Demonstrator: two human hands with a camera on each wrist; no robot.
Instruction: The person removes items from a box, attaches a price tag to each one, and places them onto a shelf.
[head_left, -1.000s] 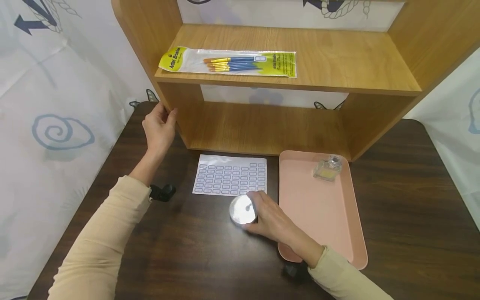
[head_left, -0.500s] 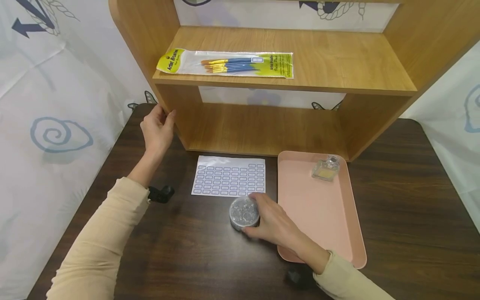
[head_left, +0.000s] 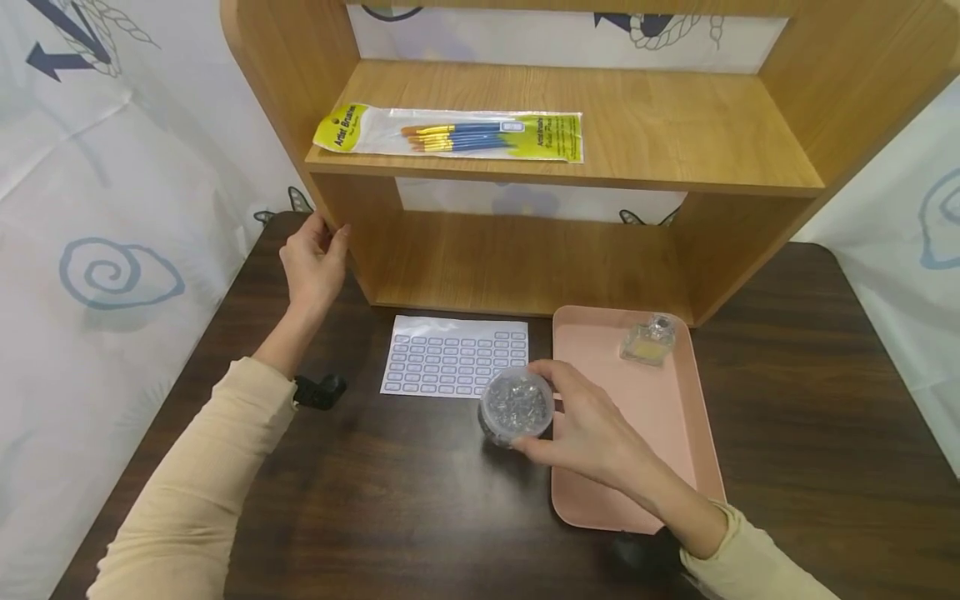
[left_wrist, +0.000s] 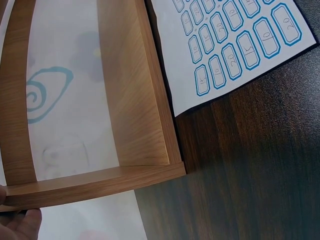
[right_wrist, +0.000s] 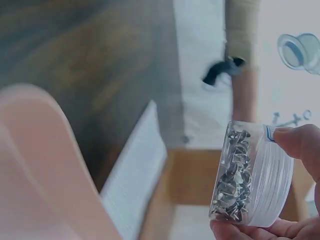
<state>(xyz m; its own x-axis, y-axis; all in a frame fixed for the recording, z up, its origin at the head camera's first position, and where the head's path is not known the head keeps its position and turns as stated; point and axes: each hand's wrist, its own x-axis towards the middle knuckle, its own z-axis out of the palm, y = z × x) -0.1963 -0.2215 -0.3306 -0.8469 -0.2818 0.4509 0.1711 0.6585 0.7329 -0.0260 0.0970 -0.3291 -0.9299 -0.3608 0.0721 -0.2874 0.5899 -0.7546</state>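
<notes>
My right hand (head_left: 592,425) holds a round clear plastic jar (head_left: 517,406) by its sides, over the table between the label sheet and the tray. In the right wrist view, silver thumbtacks (right_wrist: 234,182) fill the jar's base, and a small blue-edged label (right_wrist: 270,133) shows by the thumb. My left hand (head_left: 313,262) grips the left side panel of a wooden shelf (head_left: 757,142), with thumb and fingers on either side of its edge in the left wrist view. A white sheet of blue-framed labels (head_left: 442,354) lies before the shelf, its lower right corner hidden behind the jar.
A pink tray (head_left: 592,350) stands right of the label sheet, with a small glass bottle (head_left: 648,342) in its far right corner. A packet of artist brushes (head_left: 457,137) lies on the shelf's middle board. Printed white cloth (head_left: 120,333) hangs around the dark table (head_left: 390,500).
My right hand has moved the jar rightward and up off the table, tilting it, so it now overlaps the label sheet's corner. My left hand stays on the shelf panel.
</notes>
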